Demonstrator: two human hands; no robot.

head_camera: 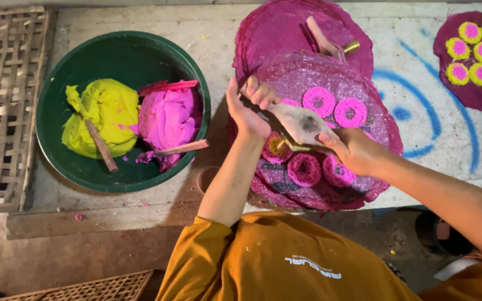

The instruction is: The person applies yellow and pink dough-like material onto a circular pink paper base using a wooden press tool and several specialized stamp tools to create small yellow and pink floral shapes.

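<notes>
My left hand [250, 105] grips the twisted top of a beige cloth piping bag [302, 124]. My right hand [352, 149] holds the bag's lower end near its nozzle, over a round magenta mat [375, 120]. Under the nozzle lies a pink ring with a yellow centre [276, 148]. Several pink coiled rings, among them one at the back [319, 100] and one at the front [304, 169], lie on the mat. The mat sits on a stack of like mats.
A green bowl [79, 61] at left holds yellow dough [104, 114], pink dough [169, 117] and wooden sticks. Another magenta mat [285, 28] with a second piping bag [324, 42] lies behind. A mat of pink-and-yellow rings [478, 53] is at far right. A woven bamboo rack [4, 100] is at left.
</notes>
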